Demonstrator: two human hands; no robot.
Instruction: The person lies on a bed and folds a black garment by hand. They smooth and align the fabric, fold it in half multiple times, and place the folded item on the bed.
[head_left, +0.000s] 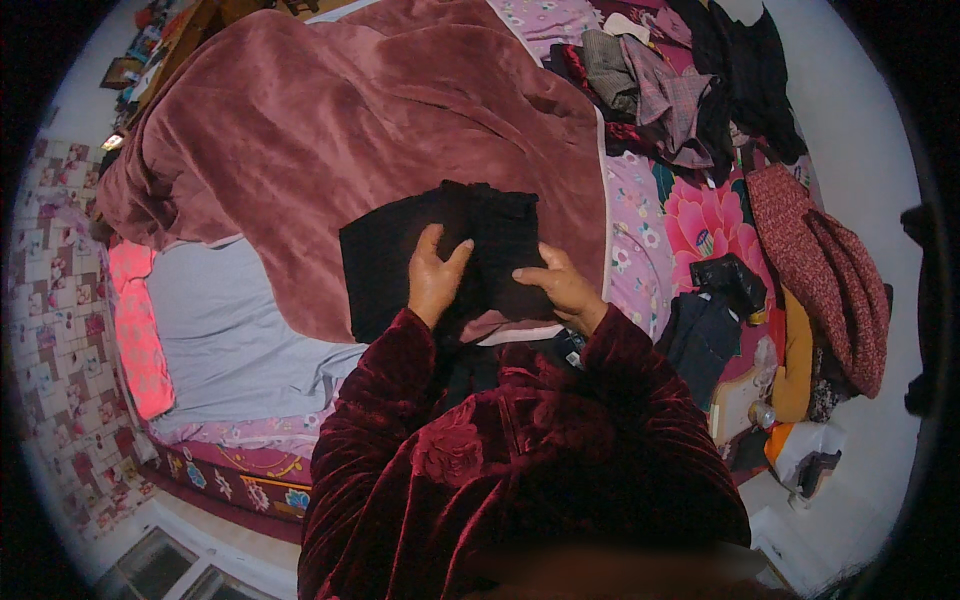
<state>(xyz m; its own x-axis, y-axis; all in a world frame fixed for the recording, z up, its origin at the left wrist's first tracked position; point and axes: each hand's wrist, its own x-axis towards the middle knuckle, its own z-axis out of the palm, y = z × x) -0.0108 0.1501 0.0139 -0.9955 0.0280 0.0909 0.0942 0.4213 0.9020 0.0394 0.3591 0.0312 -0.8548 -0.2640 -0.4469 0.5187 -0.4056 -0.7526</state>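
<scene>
A dark, folded black garment (382, 259) lies before me over the near part of a dusty-pink plush blanket (337, 135). My left hand (436, 277) rests at the middle of the cloth, its thumb and a finger spread apart. Its other fingers are out of sight, so whether it grips the cloth is unclear. At the garment's right edge, my right hand (561, 285) holds the cloth with the thumb on top and the remaining fingers mostly hidden. Both wrists come out of dark red velvet sleeves.
On the left are a grey sheet (217, 330) and a bright pink pillow (139, 337). Clothes (660, 90) are heaped at the far right, with a red knitted garment (817, 277) nearer. Dark folded clothing (701, 337) and a black shiny item (727, 281) lie by a flower-printed cover (705, 217).
</scene>
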